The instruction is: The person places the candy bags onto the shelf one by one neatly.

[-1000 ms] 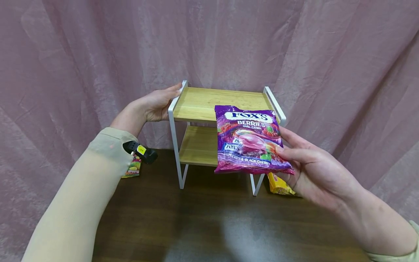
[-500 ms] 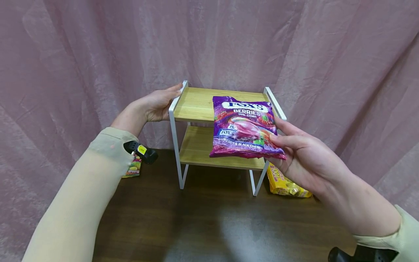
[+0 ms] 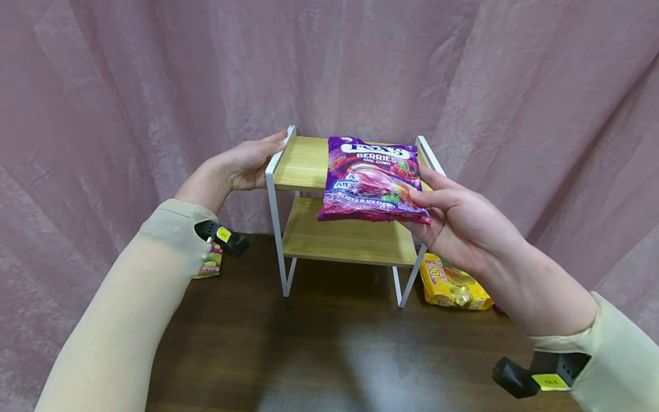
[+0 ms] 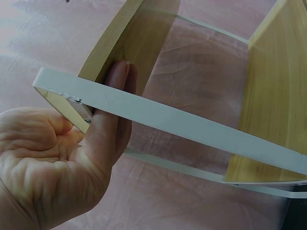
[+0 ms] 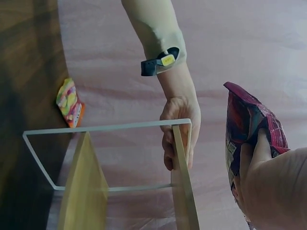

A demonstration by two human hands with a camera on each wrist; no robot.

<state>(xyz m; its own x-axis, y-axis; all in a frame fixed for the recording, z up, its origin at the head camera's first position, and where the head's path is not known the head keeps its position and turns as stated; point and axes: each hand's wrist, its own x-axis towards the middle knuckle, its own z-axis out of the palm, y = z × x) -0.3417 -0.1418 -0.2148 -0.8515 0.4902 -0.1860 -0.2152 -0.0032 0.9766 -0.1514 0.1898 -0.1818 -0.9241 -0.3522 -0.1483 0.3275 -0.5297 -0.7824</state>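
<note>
Holding Fox's Berries packet [image 3: 373, 182] right of centre in head view, above and clear of shelf [image 3: 304, 163]. Pinched at lower right part in right hand [image 3: 465, 220], thumb on front, fingers behind. Faced to head camera, logo end toward top of frame; can't tell long axis, foreshortened. Gripping upper left of shelf with left hand [image 3: 247, 166], curled round white frame [image 4: 168, 122].
</note>
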